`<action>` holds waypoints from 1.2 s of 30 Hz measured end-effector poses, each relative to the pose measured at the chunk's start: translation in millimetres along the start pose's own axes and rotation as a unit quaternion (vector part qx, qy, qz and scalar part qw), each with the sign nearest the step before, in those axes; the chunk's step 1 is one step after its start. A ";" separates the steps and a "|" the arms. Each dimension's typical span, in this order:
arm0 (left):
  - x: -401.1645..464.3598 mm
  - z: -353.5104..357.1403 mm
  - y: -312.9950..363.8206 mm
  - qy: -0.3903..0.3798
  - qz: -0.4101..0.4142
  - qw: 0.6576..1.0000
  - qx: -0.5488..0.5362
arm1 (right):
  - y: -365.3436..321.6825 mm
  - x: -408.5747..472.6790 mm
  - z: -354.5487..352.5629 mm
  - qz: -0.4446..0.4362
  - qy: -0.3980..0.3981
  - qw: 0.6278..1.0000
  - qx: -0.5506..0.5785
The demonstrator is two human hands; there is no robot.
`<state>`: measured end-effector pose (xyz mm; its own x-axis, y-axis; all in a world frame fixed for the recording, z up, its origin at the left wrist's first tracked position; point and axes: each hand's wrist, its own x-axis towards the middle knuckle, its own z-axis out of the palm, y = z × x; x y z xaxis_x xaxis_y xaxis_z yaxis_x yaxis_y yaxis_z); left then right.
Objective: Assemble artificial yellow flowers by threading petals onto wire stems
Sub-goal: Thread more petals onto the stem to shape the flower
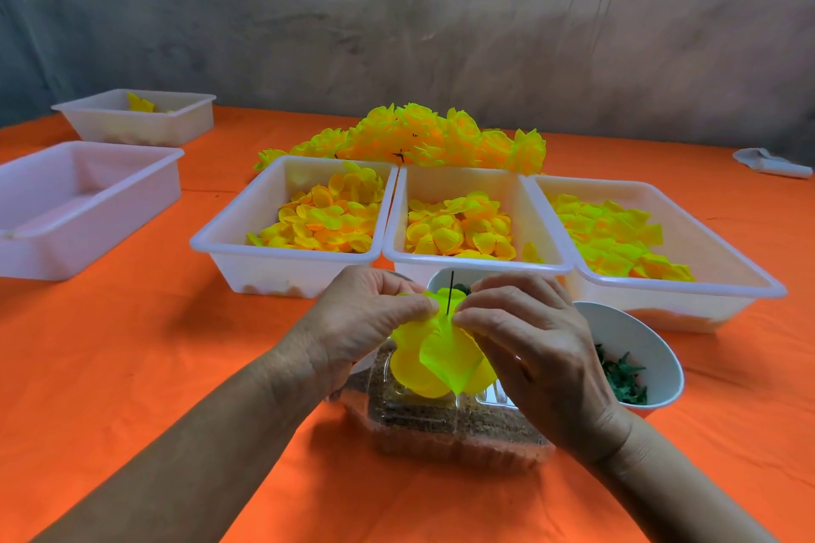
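My left hand (366, 317) and my right hand (533, 348) meet above a clear plastic box (441, 432), both pinching a yellow flower (441, 357) of layered petals. A thin dark wire stem (450, 291) sticks up between my thumbs through the petals. Three white tubs hold loose yellow petals: the left tub (247, 234), the middle tub (476, 267) and the right tub (705, 242). A heap of finished yellow flowers (423, 141) lies behind the tubs.
A white bowl (639, 339) with green leaf pieces sits under my right wrist, and another bowl's rim (436, 278) shows behind my fingers. Two more white tubs (88, 207) (141, 119) stand at the far left on the orange tablecloth (176, 366). A grey cloth (772, 163) lies far right.
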<state>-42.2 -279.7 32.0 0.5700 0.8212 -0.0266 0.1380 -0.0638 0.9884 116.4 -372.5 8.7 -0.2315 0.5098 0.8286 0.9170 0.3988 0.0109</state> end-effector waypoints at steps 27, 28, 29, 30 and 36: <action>-0.6 1.7 9.6 -0.008 0.020 0.997 0.070 | 2.8 7.7 -2.0 -0.005 -0.042 0.999 0.024; 0.5 2.0 9.3 0.001 0.017 0.997 0.075 | 3.0 7.8 -2.3 -0.004 -0.042 0.999 0.027; 1.2 3.0 8.9 0.009 0.014 0.997 0.076 | 3.0 7.7 -2.7 -0.004 -0.039 0.999 0.026; 1.0 3.9 9.0 0.018 0.009 0.997 0.075 | 2.9 7.7 -3.5 -0.005 -0.035 0.999 0.020; -2.1 1.0 7.5 0.019 -0.022 0.999 0.023 | -0.1 6.3 -4.2 -0.021 -0.023 0.999 -0.019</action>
<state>-41.6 -282.4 39.3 0.5308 0.8451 -0.0639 0.1998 -0.0516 0.9785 116.2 -372.5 16.2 -0.2845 0.5282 0.8001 0.9177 0.3915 0.0679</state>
